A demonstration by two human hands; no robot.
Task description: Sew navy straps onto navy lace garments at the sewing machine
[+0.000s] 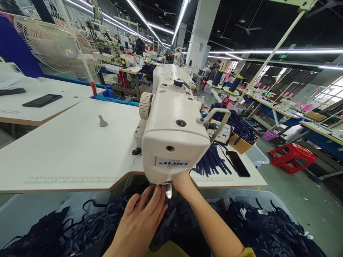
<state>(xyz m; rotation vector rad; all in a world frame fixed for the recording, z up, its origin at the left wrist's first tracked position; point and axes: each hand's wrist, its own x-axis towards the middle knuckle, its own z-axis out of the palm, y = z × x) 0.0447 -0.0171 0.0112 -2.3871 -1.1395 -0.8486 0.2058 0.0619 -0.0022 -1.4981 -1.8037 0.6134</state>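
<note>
The white sewing machine point(175, 121) faces me end-on. Just below its head, my left hand point(143, 219) has its fingers bent close together on a piece of dark navy fabric point(163, 233) that hangs toward my lap. The thumb lies under the index finger, against the cloth. My right hand point(180, 182) reaches in under the head from the right, near the needle area. Its fingers are hidden behind the machine, so I cannot see what they touch. A shiny metal part point(168, 191) shows between the hands.
Navy straps point(211, 160) and a black phone point(238, 164) lie on the tabletop point(80, 150) right of the machine. Clear bins with navy pieces point(265, 225) stand below on both sides. A fan point(59, 48) is at left, a red stool point(292, 157) at right.
</note>
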